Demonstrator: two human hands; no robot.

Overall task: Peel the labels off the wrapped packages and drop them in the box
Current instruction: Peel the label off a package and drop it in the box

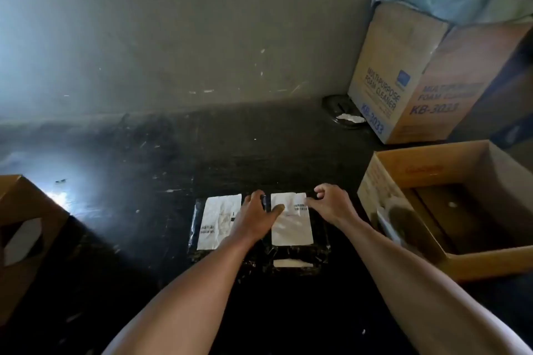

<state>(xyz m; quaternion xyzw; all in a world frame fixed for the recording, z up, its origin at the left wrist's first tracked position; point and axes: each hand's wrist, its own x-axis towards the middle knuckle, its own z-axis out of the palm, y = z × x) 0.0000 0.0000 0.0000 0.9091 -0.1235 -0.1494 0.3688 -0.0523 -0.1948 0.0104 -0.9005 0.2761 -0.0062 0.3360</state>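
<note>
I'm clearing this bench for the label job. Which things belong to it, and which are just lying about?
Job: left package, left label, right package, right label, open box on the right (probably the drop box).
Lying about: foam cleaner box, box at the left edge, dark round thing.

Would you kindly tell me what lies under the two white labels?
Black wrapped packages, side by side; their glossy wrap shows round the white labels. The wrap hides their contents, and the left hand covers the gap between them.

Dim, soft focus; hazy glare from left; wide-angle edge warp.
</note>
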